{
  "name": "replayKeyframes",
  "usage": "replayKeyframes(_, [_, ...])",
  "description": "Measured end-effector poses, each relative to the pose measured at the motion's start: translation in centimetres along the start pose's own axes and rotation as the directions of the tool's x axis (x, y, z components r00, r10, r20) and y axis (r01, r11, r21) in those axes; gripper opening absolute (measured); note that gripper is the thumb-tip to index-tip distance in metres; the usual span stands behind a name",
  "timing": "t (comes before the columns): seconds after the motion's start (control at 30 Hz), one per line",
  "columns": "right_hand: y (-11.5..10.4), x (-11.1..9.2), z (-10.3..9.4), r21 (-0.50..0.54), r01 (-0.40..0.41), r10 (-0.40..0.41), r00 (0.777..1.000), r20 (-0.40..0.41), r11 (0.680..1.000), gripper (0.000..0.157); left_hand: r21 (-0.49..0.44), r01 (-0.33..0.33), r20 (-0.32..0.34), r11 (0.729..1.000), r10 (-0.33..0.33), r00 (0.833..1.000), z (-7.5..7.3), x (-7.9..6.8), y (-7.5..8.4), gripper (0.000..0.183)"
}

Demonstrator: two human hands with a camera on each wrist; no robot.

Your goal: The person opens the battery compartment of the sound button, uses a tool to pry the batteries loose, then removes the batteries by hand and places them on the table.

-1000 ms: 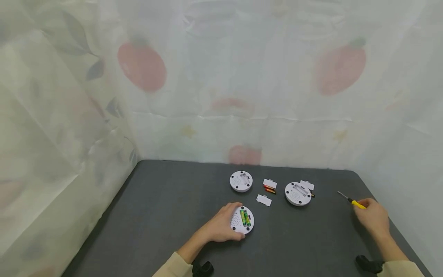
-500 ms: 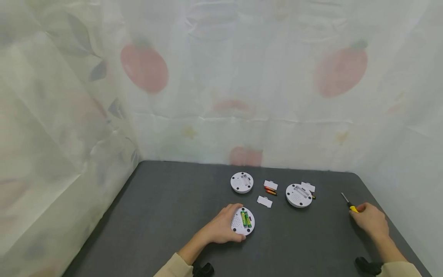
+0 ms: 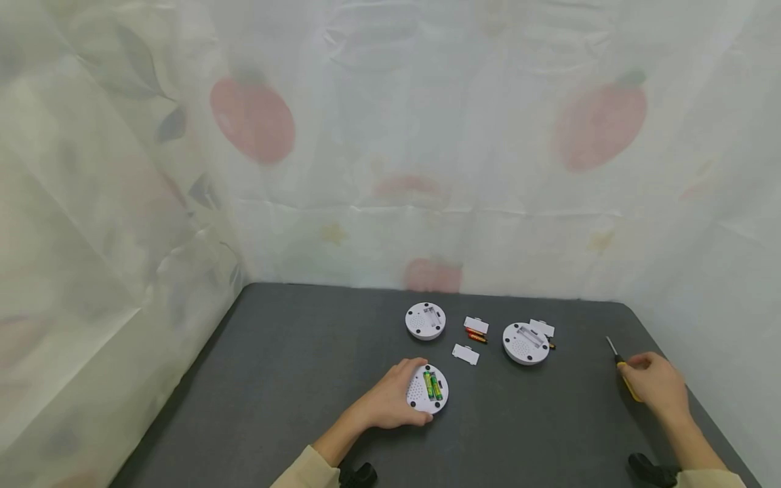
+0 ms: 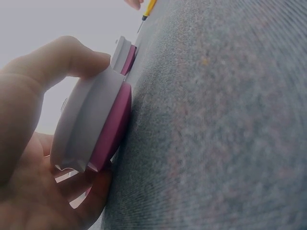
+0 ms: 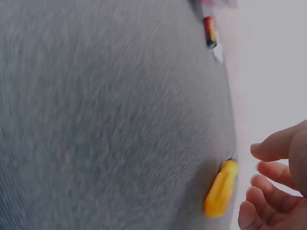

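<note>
My left hand (image 3: pixel 390 398) grips a round white device (image 3: pixel 417 392) at its rim, thumb on the near side and fingers on the far side. Two green batteries (image 3: pixel 432 385) lie in its open compartment. In the left wrist view, the device (image 4: pixel 88 122) shows a magenta side facing the tabletop. On the right, a yellow-handled screwdriver (image 3: pixel 628 388) lies on the table, its metal shaft pointing away. My right hand (image 3: pixel 657 383) hovers beside the handle. The right wrist view shows its loosely bent fingers (image 5: pixel 269 191) apart from the screwdriver (image 5: pixel 221 190).
Two similar round devices, one at the back (image 3: pixel 425 321) and one farther right (image 3: pixel 526 343), have vacant battery compartments. White covers (image 3: pixel 466 354) and red batteries (image 3: pixel 476 335) lie between them. Another cover (image 3: pixel 542 328) sits behind the right device. Fabric curtains (image 3: pixel 488 135) enclose the dark table (image 3: pixel 317 339).
The screwdriver has swung round to point more straight away, and my right hand has let go of it. My left hand keeps its grip on the device.
</note>
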State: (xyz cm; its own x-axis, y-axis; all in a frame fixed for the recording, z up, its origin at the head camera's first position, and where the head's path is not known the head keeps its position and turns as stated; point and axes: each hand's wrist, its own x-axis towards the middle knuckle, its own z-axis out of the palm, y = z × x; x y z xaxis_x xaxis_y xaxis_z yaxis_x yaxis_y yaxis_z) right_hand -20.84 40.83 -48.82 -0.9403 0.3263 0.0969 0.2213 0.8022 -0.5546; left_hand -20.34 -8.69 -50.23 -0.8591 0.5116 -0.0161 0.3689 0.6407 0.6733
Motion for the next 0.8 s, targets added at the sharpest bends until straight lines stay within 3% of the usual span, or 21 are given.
replayKeyframes(0.33, [-3.2, -2.0, -0.2, 0.061, 0.098, -0.088, 0.986, -0.143, 0.993, 0.031, 0.009, -0.007, -0.008, 1.0, 0.007, 1.0, 0.1, 0.0, -0.1, 0.095])
replayKeyframes(0.8, [-8.3, -4.6, -0.2, 0.153, 0.236, -0.204, 0.958, -0.202, 0.96, 0.024, 0.01, 0.01, -0.003, 1.0, -0.01, 1.0, 0.1, 0.1, -0.1, 0.095])
